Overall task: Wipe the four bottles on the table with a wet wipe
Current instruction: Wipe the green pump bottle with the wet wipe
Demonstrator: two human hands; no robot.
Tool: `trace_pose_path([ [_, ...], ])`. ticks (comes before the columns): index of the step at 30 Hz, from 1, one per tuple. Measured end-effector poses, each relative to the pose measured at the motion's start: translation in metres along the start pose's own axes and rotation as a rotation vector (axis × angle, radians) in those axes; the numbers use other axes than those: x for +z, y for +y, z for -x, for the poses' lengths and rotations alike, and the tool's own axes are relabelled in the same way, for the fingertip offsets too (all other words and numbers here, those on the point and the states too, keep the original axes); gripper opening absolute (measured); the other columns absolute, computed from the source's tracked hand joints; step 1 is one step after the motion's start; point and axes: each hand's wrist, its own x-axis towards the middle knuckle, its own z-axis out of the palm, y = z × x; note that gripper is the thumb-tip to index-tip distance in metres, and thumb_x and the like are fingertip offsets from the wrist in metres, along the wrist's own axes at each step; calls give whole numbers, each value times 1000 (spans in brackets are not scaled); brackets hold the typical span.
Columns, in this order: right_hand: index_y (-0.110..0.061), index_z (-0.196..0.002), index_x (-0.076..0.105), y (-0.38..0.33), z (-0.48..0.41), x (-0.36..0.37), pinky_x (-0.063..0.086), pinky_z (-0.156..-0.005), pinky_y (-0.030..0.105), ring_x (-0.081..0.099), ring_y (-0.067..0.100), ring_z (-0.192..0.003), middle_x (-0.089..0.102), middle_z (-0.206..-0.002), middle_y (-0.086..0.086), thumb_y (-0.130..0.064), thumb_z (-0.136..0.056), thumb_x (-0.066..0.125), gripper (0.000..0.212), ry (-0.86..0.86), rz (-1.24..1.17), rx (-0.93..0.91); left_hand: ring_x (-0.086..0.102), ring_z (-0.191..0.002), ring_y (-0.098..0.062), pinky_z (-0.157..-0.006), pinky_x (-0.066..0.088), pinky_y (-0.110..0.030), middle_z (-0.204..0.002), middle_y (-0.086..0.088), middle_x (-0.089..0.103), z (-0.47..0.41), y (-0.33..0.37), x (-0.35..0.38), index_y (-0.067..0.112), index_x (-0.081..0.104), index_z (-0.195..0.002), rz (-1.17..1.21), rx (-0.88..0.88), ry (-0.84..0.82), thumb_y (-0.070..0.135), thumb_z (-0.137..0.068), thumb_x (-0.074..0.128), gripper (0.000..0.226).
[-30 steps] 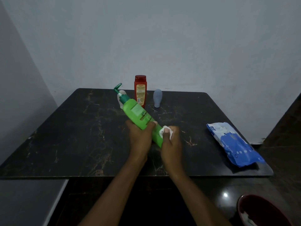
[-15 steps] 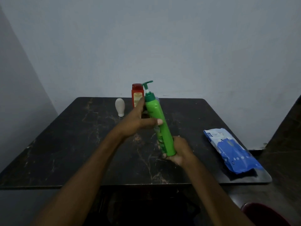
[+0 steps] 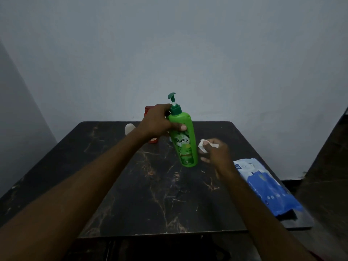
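Observation:
A green pump bottle (image 3: 185, 142) stands nearly upright at the table's middle, held near its shoulder by my left hand (image 3: 157, 122), thumb across the front. My right hand (image 3: 216, 153) is just to the bottle's right, apart from it, pinching a crumpled white wet wipe (image 3: 204, 145). Behind my left hand a red bottle (image 3: 148, 110) shows only its cap and base. A small white bottle (image 3: 129, 128) stands at the back left, partly hidden by my forearm. The blue-grey bottle is hidden.
A blue and white wet wipe pack (image 3: 263, 185) lies near the right edge of the dark marble table (image 3: 150, 194). Grey walls close off the back and left. The floor drops away to the right of the table.
The green bottle went from tilted in both hands to nearly upright in my left hand alone. My right hand let go of its base and moved right with the wipe.

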Motion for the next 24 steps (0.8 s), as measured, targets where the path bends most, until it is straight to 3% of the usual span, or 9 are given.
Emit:
trace_pose_path([
  [3, -14, -85, 68, -8, -11, -11, 59, -61, 28, 69, 21, -84, 71, -94, 9, -17, -94, 65, 10, -39, 51, -202, 72, -87, -18, -66, 65, -41, -100, -1, 73, -27, 1, 5, 14, 70, -110, -117, 0, 22, 32, -66, 96, 55],
  [5, -13, -84, 70, -6, -19, -12, 60, -68, 31, 69, 19, -89, 72, -103, 5, -14, -92, 67, 8, -85, 169, -287, 72, -88, -20, -72, 64, -45, -103, -3, 73, -47, 1, 10, 13, 69, -109, -191, 15, 4, 33, -66, 96, 55],
  [7, -10, -86, 72, -1, -33, -9, 55, -80, 31, 67, 18, -96, 70, -110, 3, -15, -89, 70, 6, -90, 320, -358, 72, -87, -22, -68, 64, -46, -103, -5, 73, -69, 0, 17, 13, 68, -108, -240, 23, -26, 35, -66, 96, 55],
  [9, -9, -84, 73, 3, -48, -6, 51, -77, 24, 66, 16, -94, 71, -105, 3, -16, -86, 73, 8, -79, 408, -396, 70, -85, -21, -64, 63, -41, -102, -5, 72, -89, -1, 26, 17, 66, -105, -288, 37, -38, 38, -66, 95, 53],
  [13, -8, -82, 70, 11, -80, 0, 43, -67, 20, 65, 17, -92, 70, -103, 4, -20, -85, 73, 12, -48, 491, -368, 64, -89, -21, -63, 47, -27, -101, -2, 68, -127, -11, 44, 18, 66, -105, -363, 50, -26, 41, -65, 95, 54],
  [18, -3, -82, 69, 21, -115, 5, 40, -74, 23, 63, 22, -102, 69, -109, 9, -19, -85, 73, 16, -75, 520, -302, 64, -99, -26, -85, 57, -41, -112, -7, 67, -159, -32, 60, 13, 67, -117, -379, -7, -23, 37, -65, 95, 64],
  [24, -4, -83, 72, 30, -140, 9, 40, -74, 23, 64, 16, -101, 71, -103, 6, -18, -87, 70, 14, -108, 471, -272, 63, -100, -26, -85, 56, -40, -112, -6, 67, -177, -52, 67, 12, 66, -119, -379, -23, 4, 37, -67, 94, 64],
])
